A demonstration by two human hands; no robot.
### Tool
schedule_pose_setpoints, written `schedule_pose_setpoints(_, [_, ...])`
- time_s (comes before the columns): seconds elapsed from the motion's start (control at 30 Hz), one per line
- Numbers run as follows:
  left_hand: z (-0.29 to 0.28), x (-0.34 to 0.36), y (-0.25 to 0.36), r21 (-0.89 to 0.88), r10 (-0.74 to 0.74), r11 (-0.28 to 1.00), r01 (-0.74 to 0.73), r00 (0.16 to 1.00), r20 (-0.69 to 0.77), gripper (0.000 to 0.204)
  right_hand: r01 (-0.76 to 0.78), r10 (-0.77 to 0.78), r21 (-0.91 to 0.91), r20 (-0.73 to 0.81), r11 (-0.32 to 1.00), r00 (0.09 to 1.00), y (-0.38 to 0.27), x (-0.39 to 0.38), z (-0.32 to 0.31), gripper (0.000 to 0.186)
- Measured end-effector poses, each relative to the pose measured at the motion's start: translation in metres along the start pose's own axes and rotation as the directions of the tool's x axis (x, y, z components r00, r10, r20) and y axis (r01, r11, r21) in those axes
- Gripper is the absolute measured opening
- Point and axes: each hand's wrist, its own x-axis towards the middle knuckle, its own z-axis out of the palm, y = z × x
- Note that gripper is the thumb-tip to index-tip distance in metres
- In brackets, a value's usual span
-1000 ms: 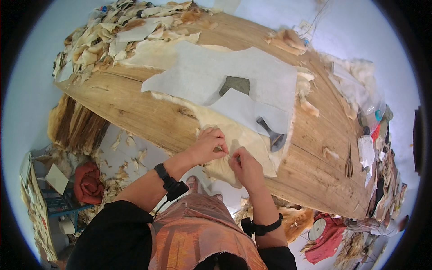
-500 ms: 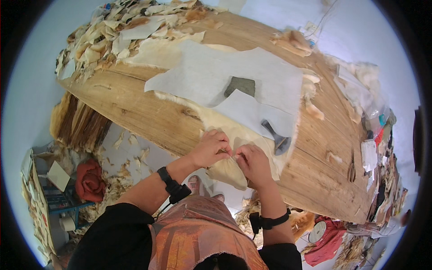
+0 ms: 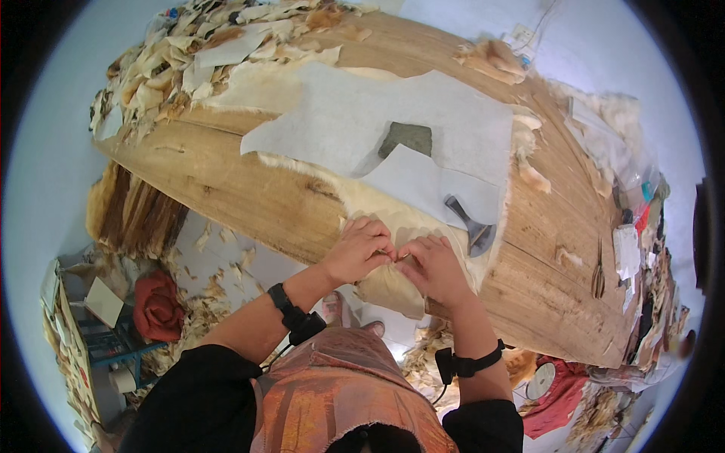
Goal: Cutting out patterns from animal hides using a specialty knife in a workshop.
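Note:
At the near edge of the wooden table, my left hand point(image 3: 361, 248) and my right hand point(image 3: 436, 266) meet fingertip to fingertip over a cream-coloured hide point(image 3: 393, 291). Both pinch its edge; whether something thin, such as a needle, is between the fingers is too small to tell. Part of the hide hangs over the table edge below my hands. Beyond them a white paper pattern point(image 3: 332, 106) covers most of the hide. A dark flat stone point(image 3: 408, 138) weighs on the paper. To the right of my right hand lies a dark blade tool point(image 3: 472, 226) with a flared end.
Scraps of hide and fur point(image 3: 158, 72) pile up at the table's far left. Scissors point(image 3: 599, 272) lie near the right edge of the wooden table point(image 3: 249, 189). Below left stands a rack with a red cloth point(image 3: 158, 306). Stacked pelts point(image 3: 132, 204) hang under the table.
My right hand has turned slightly, its fingers lifting and its forearm shifting right. My left hand stays at nearly the same place. The view has shifted a little.

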Motion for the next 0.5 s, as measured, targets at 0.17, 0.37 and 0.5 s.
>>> schedule_pose_setpoints(0.17, [0.001,-0.001,-0.003,0.009,-0.002,1.000,0.002,1.000,-0.016,0.011,0.002,-0.001,-0.101,0.011,0.995,1.000,-0.011,0.005,0.011,0.019])
schedule_pose_setpoints(0.37, [0.010,0.003,-0.012,0.054,0.040,0.998,-0.036,0.997,-0.072,0.013,0.105,-0.115,-0.296,-0.017,0.950,0.993,-0.015,-0.006,0.033,0.020])
schedule_pose_setpoints(0.5, [0.008,0.007,-0.011,0.074,-0.013,0.997,0.016,0.999,-0.032,0.014,0.167,-0.240,-0.396,-0.144,0.903,0.960,-0.034,-0.005,0.021,0.016])
